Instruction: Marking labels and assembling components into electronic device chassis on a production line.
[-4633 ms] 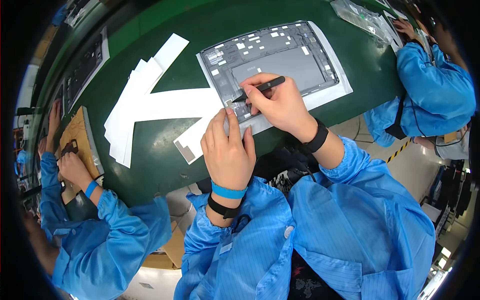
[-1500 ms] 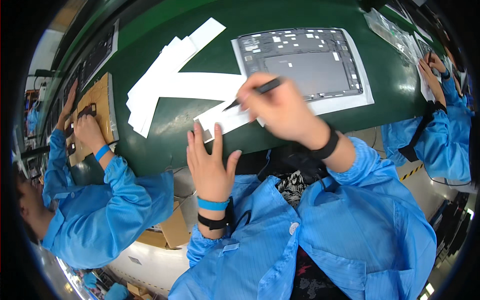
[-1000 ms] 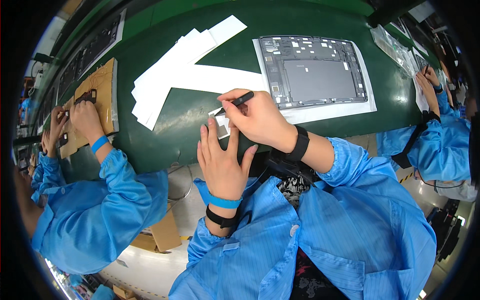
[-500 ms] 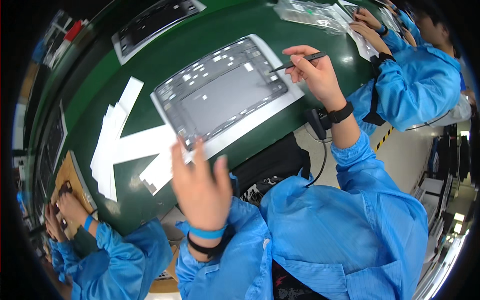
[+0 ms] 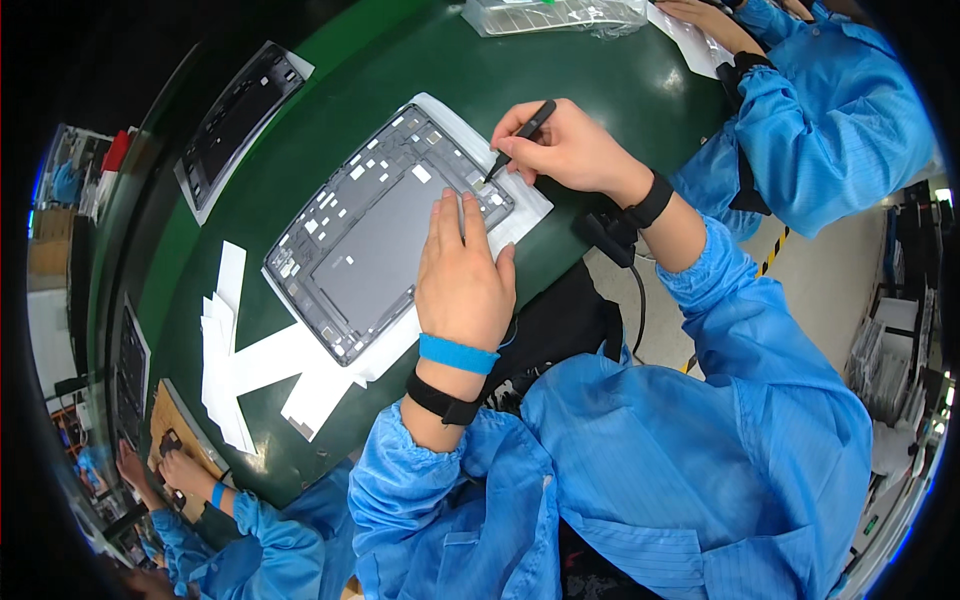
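A dark grey tablet-like housing (image 5: 375, 240) dotted with small white pads lies on a white sheet (image 5: 531, 208), tilted across the green table. My left hand (image 5: 462, 280) rests on its near right part, fingers stretched out flat and holding nothing. Pinched in my right hand (image 5: 570, 148) is a slim black pen-shaped tool (image 5: 528, 130). Its thin tip points down at the housing's right edge, beside a small light patch. Whether the tip touches the surface I cannot tell. My left palm hides part of the housing's near edge.
Several white paper strips (image 5: 222, 365) lie left of the housing. Another dark housing (image 5: 235, 125) sits at the far left. Clear plastic packaging (image 5: 555, 15) lies at the far edge. A co-worker in blue (image 5: 830, 130) sits at right, another person's hands (image 5: 190, 470) work at lower left.
My left hand has moved up and right, from the housing's near left corner onto its surface. The view has shifted; my right hand still holds the black tool near the right edge.
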Motion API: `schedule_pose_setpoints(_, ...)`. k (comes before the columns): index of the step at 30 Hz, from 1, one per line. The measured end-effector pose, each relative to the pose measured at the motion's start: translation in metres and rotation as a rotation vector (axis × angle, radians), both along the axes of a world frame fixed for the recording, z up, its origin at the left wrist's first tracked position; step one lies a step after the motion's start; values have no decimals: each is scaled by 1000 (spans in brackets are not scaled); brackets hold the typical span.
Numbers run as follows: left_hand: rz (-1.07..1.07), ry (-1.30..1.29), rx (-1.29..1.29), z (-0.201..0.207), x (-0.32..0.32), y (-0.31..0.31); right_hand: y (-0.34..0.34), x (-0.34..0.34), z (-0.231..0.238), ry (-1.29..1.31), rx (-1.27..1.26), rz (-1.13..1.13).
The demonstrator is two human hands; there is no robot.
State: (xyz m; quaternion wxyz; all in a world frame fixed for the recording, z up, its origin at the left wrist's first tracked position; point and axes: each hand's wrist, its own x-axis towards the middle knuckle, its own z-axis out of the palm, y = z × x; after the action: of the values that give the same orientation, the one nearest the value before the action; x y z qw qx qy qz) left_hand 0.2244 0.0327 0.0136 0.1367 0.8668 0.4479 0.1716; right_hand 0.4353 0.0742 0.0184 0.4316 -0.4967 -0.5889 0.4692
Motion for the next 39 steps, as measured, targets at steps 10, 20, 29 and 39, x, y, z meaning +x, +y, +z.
schedule_pose_setpoints(10, 18, 5, 40, 0, 0, -3, -2, -17, 17, -350, 188, -52)
schedule_pose_setpoints(20, 73, 182, 81, 10, 18, 9, 13, -11, 26, -439, 161, 33)
schedule_pose_setpoints(29, 66, 200, 180, 13, -8, 15, -6, -8, 15, 195, 166, -473)
schedule_pose_setpoints(39, 841, 144, -225, 6, -159, 41, -1, -41, -6, -644, 308, -175)
